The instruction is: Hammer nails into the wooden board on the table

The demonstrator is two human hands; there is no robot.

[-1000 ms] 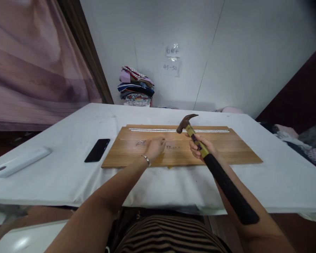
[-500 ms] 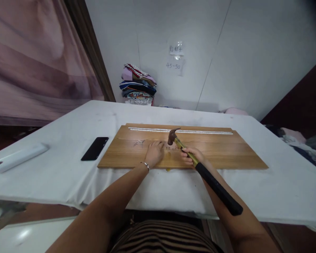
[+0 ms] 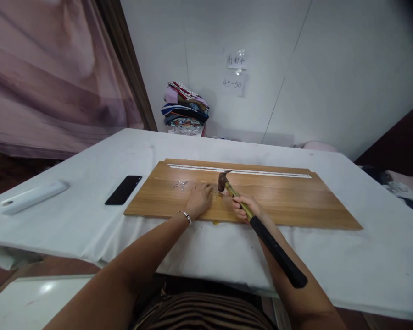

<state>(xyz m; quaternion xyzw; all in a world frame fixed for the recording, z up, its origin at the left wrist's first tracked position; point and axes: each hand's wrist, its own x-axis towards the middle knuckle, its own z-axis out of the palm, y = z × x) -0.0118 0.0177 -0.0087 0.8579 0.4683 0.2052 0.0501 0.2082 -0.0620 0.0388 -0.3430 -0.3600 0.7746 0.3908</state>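
My right hand [image 3: 248,207] is wrapped round the yellow shaft of a claw hammer [image 3: 275,247]. Its rusty head hangs just over the wooden board [image 3: 282,195], and the long black grip slants back along my forearm. My left hand [image 3: 198,200] rests on the board just left of the hammer head, fingers bent and close together. Whatever its fingertips may pinch is hidden. Small dark nail points or marks [image 3: 219,194] show between the two hands. To the left of my left hand lies a small heap of loose nails [image 3: 181,185].
Two thin white strips [image 3: 271,174] run along the board's far side. On the white-covered table [image 3: 89,183] lie a black phone [image 3: 124,189] and a long white object [image 3: 34,197]. Folded cloths [image 3: 186,110] are stacked at the back, against the wall.
The view has shifted and tilted slightly. The hammer head has come a little lower and nearer to my left hand, which stays in place on the board.
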